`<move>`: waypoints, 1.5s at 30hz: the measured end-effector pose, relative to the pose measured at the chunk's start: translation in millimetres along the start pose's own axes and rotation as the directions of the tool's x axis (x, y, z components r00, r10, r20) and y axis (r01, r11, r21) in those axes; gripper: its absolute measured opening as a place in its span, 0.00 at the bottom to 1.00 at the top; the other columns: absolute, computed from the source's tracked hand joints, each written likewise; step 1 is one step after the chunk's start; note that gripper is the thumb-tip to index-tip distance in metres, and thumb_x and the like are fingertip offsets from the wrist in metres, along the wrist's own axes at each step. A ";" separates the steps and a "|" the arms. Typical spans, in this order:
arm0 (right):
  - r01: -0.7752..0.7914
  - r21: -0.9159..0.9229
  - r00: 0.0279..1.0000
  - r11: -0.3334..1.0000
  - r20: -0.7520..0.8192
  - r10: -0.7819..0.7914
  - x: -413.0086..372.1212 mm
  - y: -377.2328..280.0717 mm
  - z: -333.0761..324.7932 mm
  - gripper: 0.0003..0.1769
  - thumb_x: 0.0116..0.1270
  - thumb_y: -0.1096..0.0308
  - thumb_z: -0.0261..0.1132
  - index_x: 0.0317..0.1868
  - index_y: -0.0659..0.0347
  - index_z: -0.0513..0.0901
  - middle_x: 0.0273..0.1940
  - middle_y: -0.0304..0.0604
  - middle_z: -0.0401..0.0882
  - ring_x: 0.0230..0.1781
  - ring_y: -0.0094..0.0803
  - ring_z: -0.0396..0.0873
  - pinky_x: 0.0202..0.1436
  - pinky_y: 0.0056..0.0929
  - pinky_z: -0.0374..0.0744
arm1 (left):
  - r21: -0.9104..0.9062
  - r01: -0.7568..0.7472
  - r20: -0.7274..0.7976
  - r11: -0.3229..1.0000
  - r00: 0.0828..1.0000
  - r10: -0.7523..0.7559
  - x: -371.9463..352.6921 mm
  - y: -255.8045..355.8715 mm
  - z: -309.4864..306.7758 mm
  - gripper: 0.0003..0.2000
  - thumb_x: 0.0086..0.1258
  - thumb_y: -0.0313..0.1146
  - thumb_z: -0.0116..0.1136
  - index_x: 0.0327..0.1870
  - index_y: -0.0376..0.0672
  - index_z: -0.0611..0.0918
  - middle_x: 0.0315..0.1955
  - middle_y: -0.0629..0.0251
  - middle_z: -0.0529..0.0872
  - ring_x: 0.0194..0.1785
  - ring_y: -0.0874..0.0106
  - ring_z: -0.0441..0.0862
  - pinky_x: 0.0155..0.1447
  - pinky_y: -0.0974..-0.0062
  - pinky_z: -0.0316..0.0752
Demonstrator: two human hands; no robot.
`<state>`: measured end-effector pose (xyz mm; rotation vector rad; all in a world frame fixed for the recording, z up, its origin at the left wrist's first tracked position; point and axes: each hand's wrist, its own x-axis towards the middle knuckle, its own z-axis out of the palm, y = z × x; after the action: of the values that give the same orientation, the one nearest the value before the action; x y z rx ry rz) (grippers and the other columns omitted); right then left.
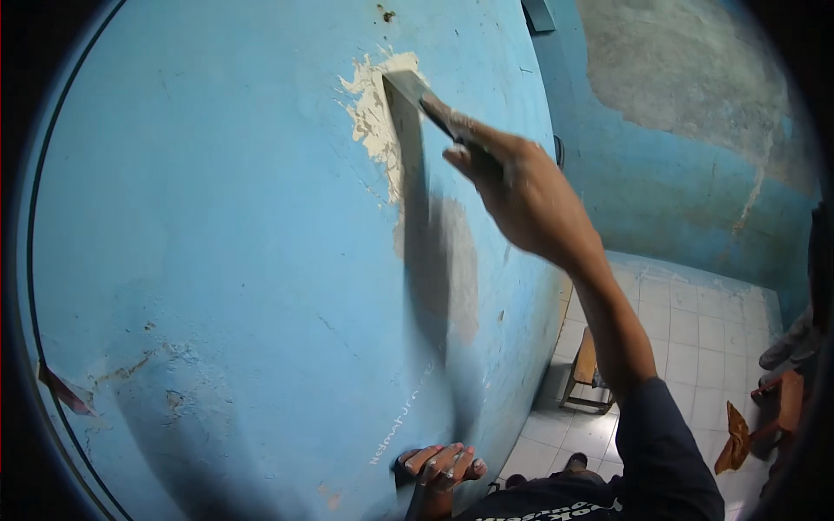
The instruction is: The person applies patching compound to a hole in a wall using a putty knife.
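My right hand [534,195] is raised to the blue wall [261,217], its fingers closed round the handle of a putty knife [408,84]. The blade's edge rests on a patch of cream filler [375,122] spread over the wall. Beneath that patch is a bare grey area [460,260], partly in the shadow of my arm. Low in the view, close to the wall, my left hand [445,467] has its fingers curled round something dark, mostly hidden. White smears mark the fingers of both hands.
A small wooden bench [584,373] stands on the white tiled floor [669,326]. At the right are a reddish-brown wooden piece of furniture [786,404], a brown cloth-like item [734,441] and part of another person [790,340]. The far wall has a large grey patch [686,69].
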<state>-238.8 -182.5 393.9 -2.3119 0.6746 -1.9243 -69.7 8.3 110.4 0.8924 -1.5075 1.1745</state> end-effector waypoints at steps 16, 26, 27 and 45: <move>-0.068 -0.074 0.967 0.995 0.242 0.084 19.3 3.1 -32.9 0.21 0.75 0.60 0.59 0.67 0.50 0.77 0.26 0.53 0.85 0.16 0.30 0.73 0.24 0.35 0.73 | 0.069 0.073 0.075 0.995 0.994 -0.078 14.2 9.1 5.6 0.06 0.62 0.47 0.59 0.28 0.61 0.81 0.24 0.83 0.78 0.38 0.75 0.72 0.45 0.71 0.64; 0.043 -0.019 0.976 0.999 0.213 -0.038 19.7 15.5 -25.9 0.19 0.74 0.59 0.60 0.62 0.54 0.81 0.22 0.52 0.83 0.13 0.33 0.72 0.23 0.34 0.71 | 0.206 0.058 0.000 0.977 0.998 -0.060 15.5 10.7 18.2 0.08 0.62 0.48 0.58 0.27 0.60 0.81 0.25 0.81 0.78 0.38 0.72 0.72 0.43 0.72 0.64; -0.006 0.036 0.967 0.999 0.253 -0.003 22.5 15.5 -26.8 0.19 0.74 0.58 0.61 0.60 0.56 0.82 0.21 0.52 0.82 0.13 0.36 0.72 0.24 0.36 0.72 | 0.209 0.057 0.003 0.976 0.998 -0.059 18.6 11.1 17.0 0.08 0.62 0.48 0.58 0.27 0.60 0.81 0.25 0.81 0.78 0.38 0.72 0.72 0.43 0.72 0.64; -0.253 0.439 0.919 0.862 0.388 0.073 -51.9 79.0 -59.8 0.23 0.75 0.67 0.58 0.67 0.63 0.74 0.37 0.50 0.82 0.35 0.33 0.78 0.45 0.35 0.77 | 0.444 0.068 0.068 0.893 0.992 -0.110 16.7 14.1 30.5 0.12 0.61 0.48 0.55 0.31 0.51 0.82 0.27 0.71 0.81 0.36 0.67 0.74 0.41 0.69 0.69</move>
<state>-325.0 -221.2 334.1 -2.1102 0.2954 -1.3397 -94.8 -17.2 121.8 1.3220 -1.2713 1.4534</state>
